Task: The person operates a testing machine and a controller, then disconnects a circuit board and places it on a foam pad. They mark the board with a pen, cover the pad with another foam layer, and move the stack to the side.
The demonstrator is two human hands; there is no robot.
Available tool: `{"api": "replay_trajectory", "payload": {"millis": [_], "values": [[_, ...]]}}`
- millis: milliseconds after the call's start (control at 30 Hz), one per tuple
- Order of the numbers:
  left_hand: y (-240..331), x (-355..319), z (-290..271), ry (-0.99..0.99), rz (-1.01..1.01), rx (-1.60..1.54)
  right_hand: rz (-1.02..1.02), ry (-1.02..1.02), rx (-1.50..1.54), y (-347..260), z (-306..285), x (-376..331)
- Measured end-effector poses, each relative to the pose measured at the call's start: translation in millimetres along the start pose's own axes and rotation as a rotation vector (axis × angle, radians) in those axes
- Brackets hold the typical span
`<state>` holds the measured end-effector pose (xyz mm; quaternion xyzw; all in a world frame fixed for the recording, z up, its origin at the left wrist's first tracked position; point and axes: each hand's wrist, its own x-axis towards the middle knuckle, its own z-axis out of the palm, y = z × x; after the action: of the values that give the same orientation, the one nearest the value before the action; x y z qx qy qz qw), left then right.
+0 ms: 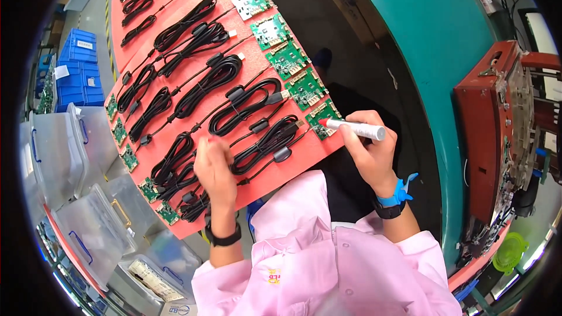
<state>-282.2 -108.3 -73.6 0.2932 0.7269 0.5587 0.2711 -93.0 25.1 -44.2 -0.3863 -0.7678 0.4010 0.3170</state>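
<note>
My right hand (374, 149) is closed around a white marker (358, 129) with a red end. That red end is over the nearest green circuit board (322, 118), at the right edge of the pink foam sheet (281, 182); I cannot tell if it touches the board. My left hand (215, 169) is curled and a little blurred above the bundled black cables (266, 147). A bit of red shows at its fingertips, too small to name. More green boards (288, 60) line the sheet's right edge, and smaller boards (129, 157) lie along its left edge, wired to cables.
Clear plastic bins (88, 228) and blue bins (81, 70) stand at the left. To the right is a green tabletop (418, 41), with a red-brown machine (483, 134) at its far side. A green basket (510, 253) sits at the lower right.
</note>
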Motion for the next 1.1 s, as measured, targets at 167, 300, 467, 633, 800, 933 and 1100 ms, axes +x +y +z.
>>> {"api": "replay_trajectory", "payload": {"millis": [167, 300, 467, 633, 800, 933, 1100], "values": [[0, 24, 24, 0.208, 0.206, 0.3, 0.042, 0.032, -0.019, 10, 6, -3], [13, 19, 19, 0.041, 0.061, 0.389, 0.074, 0.04, -0.027, 21, 5, -4], [30, -1, -3, -0.032, 0.102, 0.493, 0.1, 0.035, -0.007, 29, 5, -2], [0, -24, -14, 0.079, 0.289, 0.532, -0.008, 0.11, 0.073, 19, 3, 11], [-44, -49, 2, 0.064, 0.287, 0.527, 0.062, 0.022, 0.091, 14, 14, 42], [-50, -46, 7, 0.072, 0.305, 0.58, 0.062, -0.005, 0.084, 17, 23, 51], [-50, -43, 11, 0.091, 0.298, 0.572, 0.049, -0.02, 0.086, 21, 28, 60]]}}
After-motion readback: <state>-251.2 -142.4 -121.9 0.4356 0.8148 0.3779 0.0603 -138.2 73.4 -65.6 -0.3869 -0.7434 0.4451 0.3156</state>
